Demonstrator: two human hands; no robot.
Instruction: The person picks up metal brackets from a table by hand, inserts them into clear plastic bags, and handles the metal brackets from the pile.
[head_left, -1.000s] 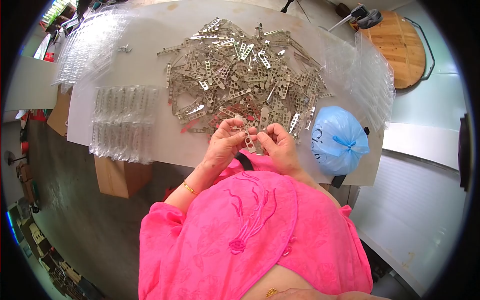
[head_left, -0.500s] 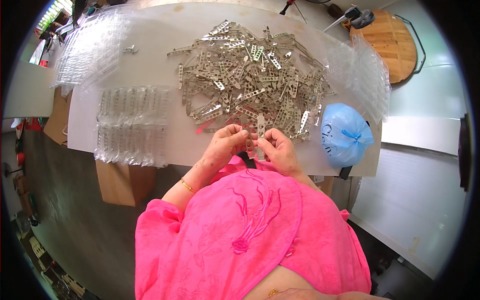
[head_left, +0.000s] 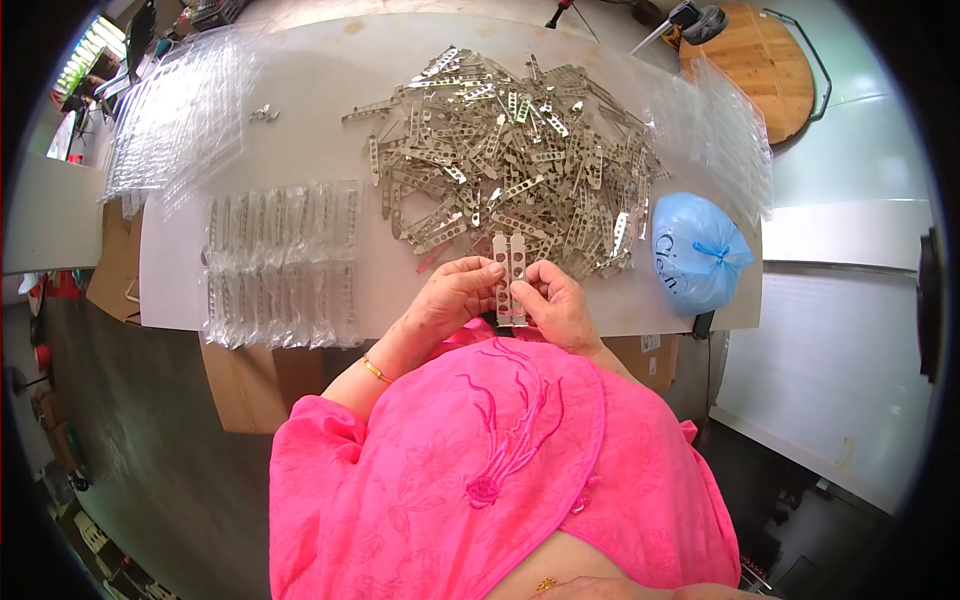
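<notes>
Two flat metal strips with rows of round holes are held upright side by side in front of my chest. My left hand (head_left: pixel 462 291) pinches the left metal strip (head_left: pixel 501 262) between thumb and fingers. The right metal strip (head_left: pixel 518 258) is gripped by my right hand (head_left: pixel 549 300), its thumb across the front. Their long edges lie close together; whether they touch I cannot tell. Just beyond my hands spreads a large heap of similar metal strips (head_left: pixel 520 150) on the white table (head_left: pixel 310 100).
Filled clear plastic sleeves (head_left: pixel 282 262) lie at the left, with a stack of clear plastic sheets (head_left: pixel 180 110) behind. More clear sheets (head_left: pixel 725 140) rest at the right. A tied blue bag (head_left: pixel 695 255) marked "Clean" sits near the right edge. Small metal bits (head_left: pixel 264 114) lie back left.
The two strips have come upright and level, side by side, where they were uneven and angled before. The whole view has shifted slightly.
</notes>
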